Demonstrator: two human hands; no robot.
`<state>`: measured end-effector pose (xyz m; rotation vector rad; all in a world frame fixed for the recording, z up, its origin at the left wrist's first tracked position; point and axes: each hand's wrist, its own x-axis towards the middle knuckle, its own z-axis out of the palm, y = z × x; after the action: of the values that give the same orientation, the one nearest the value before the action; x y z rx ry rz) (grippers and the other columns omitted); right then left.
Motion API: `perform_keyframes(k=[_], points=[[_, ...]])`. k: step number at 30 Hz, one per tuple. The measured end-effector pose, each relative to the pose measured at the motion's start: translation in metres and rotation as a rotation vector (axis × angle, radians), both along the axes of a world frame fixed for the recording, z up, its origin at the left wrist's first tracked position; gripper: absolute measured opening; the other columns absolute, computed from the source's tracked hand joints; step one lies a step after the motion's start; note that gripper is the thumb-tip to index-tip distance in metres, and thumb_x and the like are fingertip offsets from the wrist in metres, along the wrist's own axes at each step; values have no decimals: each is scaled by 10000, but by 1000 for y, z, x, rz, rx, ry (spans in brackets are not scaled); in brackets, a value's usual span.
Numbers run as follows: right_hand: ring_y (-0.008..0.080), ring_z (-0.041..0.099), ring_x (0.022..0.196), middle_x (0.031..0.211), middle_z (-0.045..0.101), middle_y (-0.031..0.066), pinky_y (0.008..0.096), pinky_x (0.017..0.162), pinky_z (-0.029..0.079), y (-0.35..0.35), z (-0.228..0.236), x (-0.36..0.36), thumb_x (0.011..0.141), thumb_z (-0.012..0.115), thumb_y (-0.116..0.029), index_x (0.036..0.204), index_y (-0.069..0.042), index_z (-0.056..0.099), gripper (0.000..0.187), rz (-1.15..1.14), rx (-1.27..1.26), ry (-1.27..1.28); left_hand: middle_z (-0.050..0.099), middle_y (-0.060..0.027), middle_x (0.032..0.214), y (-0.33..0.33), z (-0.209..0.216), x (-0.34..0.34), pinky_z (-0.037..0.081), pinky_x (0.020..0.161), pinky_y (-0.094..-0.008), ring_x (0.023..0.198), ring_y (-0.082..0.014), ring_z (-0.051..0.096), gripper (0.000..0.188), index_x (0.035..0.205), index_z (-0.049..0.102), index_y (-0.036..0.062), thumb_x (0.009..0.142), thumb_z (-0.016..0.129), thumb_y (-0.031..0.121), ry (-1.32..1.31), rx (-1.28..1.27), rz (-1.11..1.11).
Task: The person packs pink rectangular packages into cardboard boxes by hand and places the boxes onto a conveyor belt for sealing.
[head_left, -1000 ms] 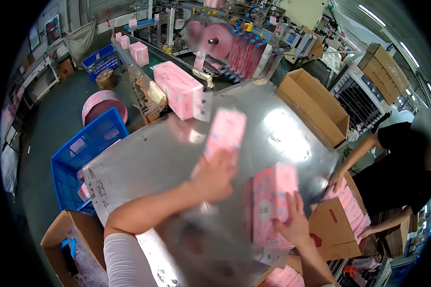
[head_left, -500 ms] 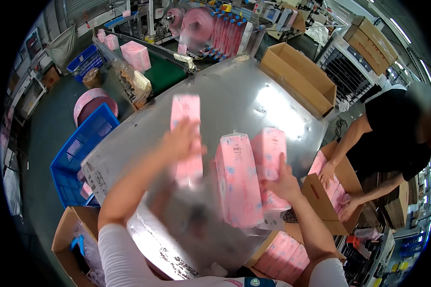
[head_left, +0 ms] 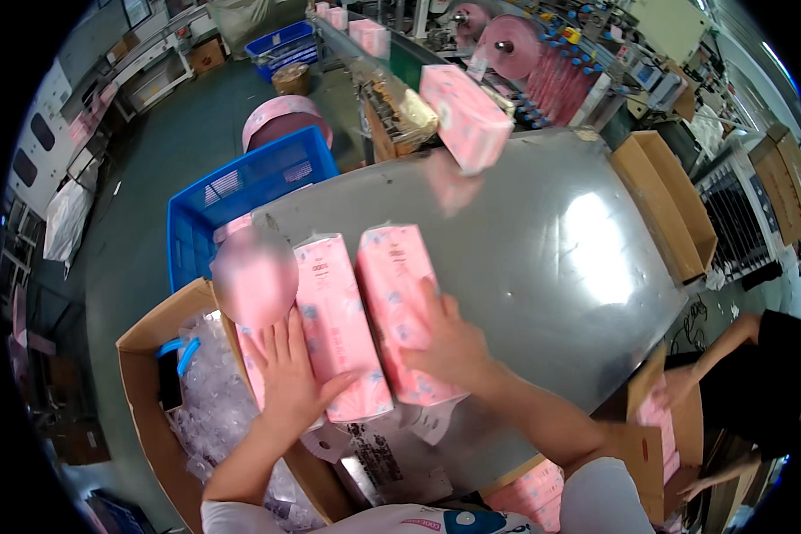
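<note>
Three long pink plastic-wrapped tissue packs lie side by side along the near left edge of the metal table. My left hand (head_left: 289, 378) rests flat with spread fingers across the left pack (head_left: 258, 294), whose upper part is blurred, and the middle pack (head_left: 340, 329). Against the right pack (head_left: 396, 303) is my right hand (head_left: 454, 347), thumb on its top and fingers along its right side. A narrow gap separates the middle and right packs at their far ends. Another pink pack (head_left: 467, 116) tilts off the conveyor's end onto the table.
Beside the packs stands a cardboard box (head_left: 165, 334) of clear plastic pieces, with a blue basket (head_left: 196, 240) behind it. An open carton (head_left: 663, 205) sits at the table's far right. At right, a person's hands (head_left: 681, 383) reach into a carton of pink packs. The metal table (head_left: 525, 258) reflects light.
My view has turned left. The pack in my left hand and the two at my right hand have come together at the table's left edge. A pack has reached the conveyor's end.
</note>
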<state>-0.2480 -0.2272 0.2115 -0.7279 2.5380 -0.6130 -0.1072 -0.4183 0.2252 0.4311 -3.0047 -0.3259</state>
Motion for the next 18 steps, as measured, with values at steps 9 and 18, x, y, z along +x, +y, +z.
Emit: perform_keyframes(k=[9,18], points=[[399,510,1106,1385,296,237,453,876,457,48,-3,-32,718,665,-430,1417,-51,216,913,-19,25,182,151,-235,1471,-7,-26,-87,233,1078,-470,1369,-417,123,882,1415,153,-38,757,664,252,-106,196,-72],[383,388,1260,1378,378,226,451,1019,338,46,13,-222,708,654,-479,1390,-90,323,852,-184,197,746,285,-176,1444,-57,16,-39,338,1050,-390,1331,-292,312,814,1416,252,43,702,642,57,773,1839,131]])
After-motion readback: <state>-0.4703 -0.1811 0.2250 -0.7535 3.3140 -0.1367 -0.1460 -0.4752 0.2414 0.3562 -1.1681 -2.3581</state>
